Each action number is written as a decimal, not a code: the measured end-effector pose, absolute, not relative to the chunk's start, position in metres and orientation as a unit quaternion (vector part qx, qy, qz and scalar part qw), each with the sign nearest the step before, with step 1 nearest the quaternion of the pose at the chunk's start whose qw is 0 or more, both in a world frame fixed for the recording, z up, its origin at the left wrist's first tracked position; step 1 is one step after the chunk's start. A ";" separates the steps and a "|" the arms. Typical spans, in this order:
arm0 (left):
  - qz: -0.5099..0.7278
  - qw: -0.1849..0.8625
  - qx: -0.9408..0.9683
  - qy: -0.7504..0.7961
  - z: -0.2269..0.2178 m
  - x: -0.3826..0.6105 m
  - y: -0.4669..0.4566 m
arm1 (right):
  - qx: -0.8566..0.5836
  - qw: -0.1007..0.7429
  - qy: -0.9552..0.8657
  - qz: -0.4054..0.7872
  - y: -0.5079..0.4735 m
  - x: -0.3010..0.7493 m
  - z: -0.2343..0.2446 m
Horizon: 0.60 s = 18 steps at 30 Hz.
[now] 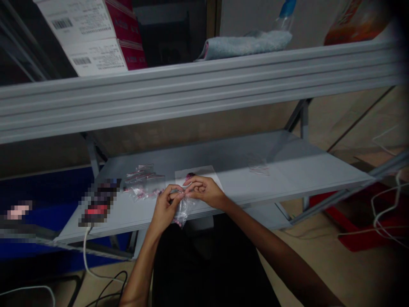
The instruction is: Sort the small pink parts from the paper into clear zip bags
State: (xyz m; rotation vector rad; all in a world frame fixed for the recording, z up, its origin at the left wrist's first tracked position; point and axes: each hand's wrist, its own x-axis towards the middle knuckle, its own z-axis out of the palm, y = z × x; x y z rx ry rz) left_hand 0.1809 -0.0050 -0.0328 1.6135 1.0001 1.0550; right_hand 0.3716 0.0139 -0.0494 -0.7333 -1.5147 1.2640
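Clear plastic bag (183, 208) hangs from a person's fingertips at the near edge of a grey worktable (236, 157), pink contents (179, 222) at its bottom. With the bag as the clock's centre, a ribbed upper shelf (204, 89) spans 12, bearing white-and-red cartons (96, 51) at 11; barcodes (62, 22) show on their labels, but the print is too small to read. An orange package (354, 32) near 2 carries lettering too blurred to make out; a grey cloth (249, 46) lies at 1. On the table at 1, a white sheet (212, 172) probably serves as a clean backing. Left hand (166, 205) and right hand (204, 189) pinch the bag's top between thumbs and fingers, likely to keep slippery film taut. Filled bags (137, 189) cluster toward 10 and flat bags (258, 167) at 2, apparently sorted within reach. Smallest, a dark pink piece (190, 175) shows just past 12, beside the right fingertips.
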 end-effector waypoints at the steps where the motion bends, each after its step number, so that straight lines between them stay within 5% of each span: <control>1: 0.430 0.465 0.658 0.407 -0.033 0.181 -0.005 | -0.301 0.491 -0.625 0.527 0.014 0.372 -0.049; 12: 0.436 0.462 0.655 0.410 -0.035 0.180 -0.004 | -0.297 0.461 -0.658 0.516 0.015 0.375 -0.047; 18: 0.461 0.507 0.611 0.398 -0.034 0.182 -0.005 | -0.404 0.468 -0.757 0.212 0.020 0.384 -0.047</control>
